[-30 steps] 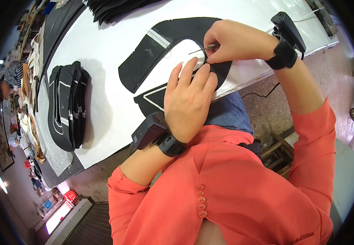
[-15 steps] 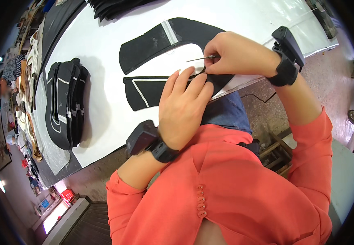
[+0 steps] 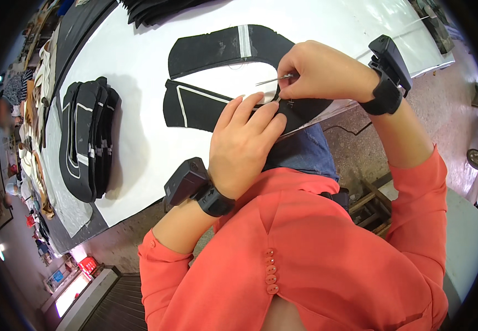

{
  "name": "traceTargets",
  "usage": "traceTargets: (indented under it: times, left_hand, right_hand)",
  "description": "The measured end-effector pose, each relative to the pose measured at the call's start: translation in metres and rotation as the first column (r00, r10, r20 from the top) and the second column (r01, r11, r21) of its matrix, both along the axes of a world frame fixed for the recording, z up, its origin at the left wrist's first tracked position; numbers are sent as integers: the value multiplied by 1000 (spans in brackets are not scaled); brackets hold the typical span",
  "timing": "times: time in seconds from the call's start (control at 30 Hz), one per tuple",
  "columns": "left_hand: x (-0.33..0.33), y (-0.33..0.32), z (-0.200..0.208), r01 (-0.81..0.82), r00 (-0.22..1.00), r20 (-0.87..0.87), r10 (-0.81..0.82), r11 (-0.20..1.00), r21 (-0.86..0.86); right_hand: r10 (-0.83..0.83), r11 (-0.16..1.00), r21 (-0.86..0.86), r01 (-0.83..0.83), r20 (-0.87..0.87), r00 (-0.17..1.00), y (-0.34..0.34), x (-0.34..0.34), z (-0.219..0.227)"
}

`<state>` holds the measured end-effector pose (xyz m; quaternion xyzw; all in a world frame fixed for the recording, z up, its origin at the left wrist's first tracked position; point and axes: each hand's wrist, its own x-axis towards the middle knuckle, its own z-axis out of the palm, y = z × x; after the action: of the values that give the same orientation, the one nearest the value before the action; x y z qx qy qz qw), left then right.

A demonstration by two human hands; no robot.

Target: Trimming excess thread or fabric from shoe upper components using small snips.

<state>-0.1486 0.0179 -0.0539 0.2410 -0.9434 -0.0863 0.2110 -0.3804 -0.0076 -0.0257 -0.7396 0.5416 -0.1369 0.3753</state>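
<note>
A U-shaped black fabric piece [image 3: 208,52] with light strips along parts of it lies on the white tabletop, its curved end to the right. My left hand [image 3: 242,135] rests on its nearer arm, fingers stretched out and slightly apart, pressing the material. Closed above the curve, my right hand [image 3: 313,71] grips a thin, pointed metal tool [image 3: 269,81] whose tip sticks out leftward. Under the right fingertips, close to the left ones, a short whitish strip shows at the inner edge. What exactly the right fingertips pinch there is hidden.
To the left stands a stack of similar black pieces [image 3: 87,140] with light strips. Another black pile [image 3: 156,11] sits at the far edge. A clear plastic sheet [image 3: 73,215] covers the table's left corner. A wooden frame [image 3: 371,207] stands below the near edge.
The black piece has turned a little clockwise: its nearer arm's free end has moved up, its farther arm rightward. My left hand has shifted slightly left; my right hand stays almost in place.
</note>
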Motion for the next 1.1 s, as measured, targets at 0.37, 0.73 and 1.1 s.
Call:
traceTargets:
  times: [0.37,0.73,1.1]
  left_hand:
    - [13,-7,0,77,997,-27,-76,997,18]
    - [4,-5,-3,48,999,-23,-48,999,0]
    - [20,-8,2,96,995,2,-96,995,18]
  right_hand:
    - [-70,996,-60,70,9,998,12,9,-9]
    - [13,996,-89,-17,-39,999,-2,-2,-6]
    - [-47,996,72,44,28,999,17,14,0]
